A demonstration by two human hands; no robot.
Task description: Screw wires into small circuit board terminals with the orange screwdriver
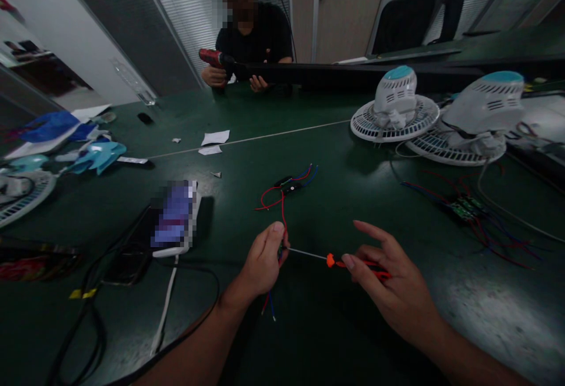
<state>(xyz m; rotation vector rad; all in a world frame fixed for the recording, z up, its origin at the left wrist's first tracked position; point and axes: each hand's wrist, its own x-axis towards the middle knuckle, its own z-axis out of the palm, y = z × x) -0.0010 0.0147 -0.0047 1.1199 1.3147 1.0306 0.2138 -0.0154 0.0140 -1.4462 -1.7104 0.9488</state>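
Observation:
My left hand (263, 261) is closed around a small circuit board (280, 249), mostly hidden by the fingers. A red wire runs up from it, and red and blue wire ends (269, 308) hang below. My right hand (384, 274) grips the orange and black handle of a screwdriver (330, 260), its index finger stretched out. The thin shaft points left, and its tip meets the board at my left fingers. Just beyond my left hand, small black wired parts (290, 186) with red and blue leads lie on the green table (326, 209).
At right lie several wired circuit boards (465, 206) and white fan heads (395, 106). A phone (174, 215) and black cables (95, 315) are at left, blue fan blades (99, 155) farther off. Across the table a person (256, 33) holds a red drill (212, 57).

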